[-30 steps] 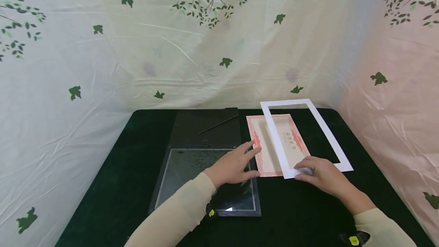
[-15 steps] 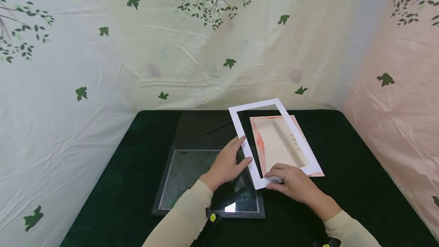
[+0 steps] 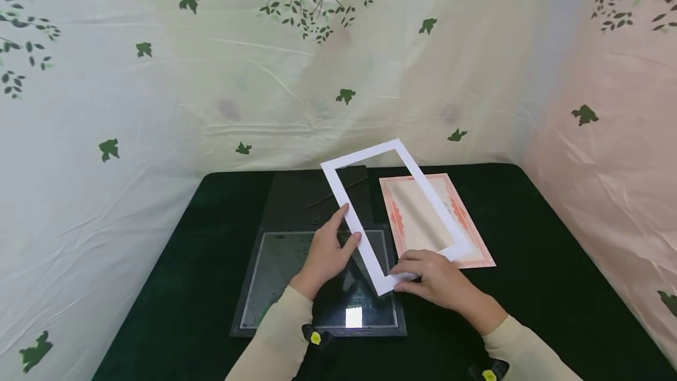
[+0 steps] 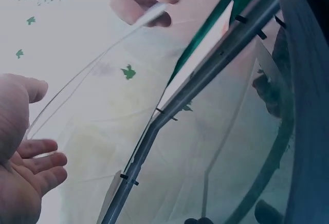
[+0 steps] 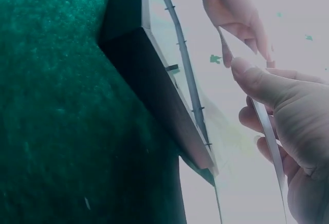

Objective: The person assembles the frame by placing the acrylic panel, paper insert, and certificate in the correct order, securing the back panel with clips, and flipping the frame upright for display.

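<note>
A white picture mat (image 3: 366,251) is held tilted in the air, partly over the picture frame (image 3: 402,310). My right hand (image 3: 441,281) pinches its near edge, thumb on one side and fingers on the other, as the right wrist view also shows. At the mat's left side, my left hand (image 3: 328,254) touches the border with thumb and fingers spread. A gap shows between that thumb and fingers (image 4: 49,160) in the left wrist view. The dark frame lies face down, with small tabs along its inner rim and glass (image 3: 285,275) inside. A pink-bordered certificate (image 3: 418,210) lies to the right.
Beyond the frame lies a dark backing board (image 3: 288,193) with a thin stand leg or rod (image 3: 330,194) on it. Dark green cloth (image 3: 174,281) covers the table. A leaf-printed curtain (image 3: 296,110) rises behind the table and at both sides.
My right hand has carried the mat left, from over the certificate towards the frame, and tilted it. My left hand, earlier apart from the mat, now touches its left side.
</note>
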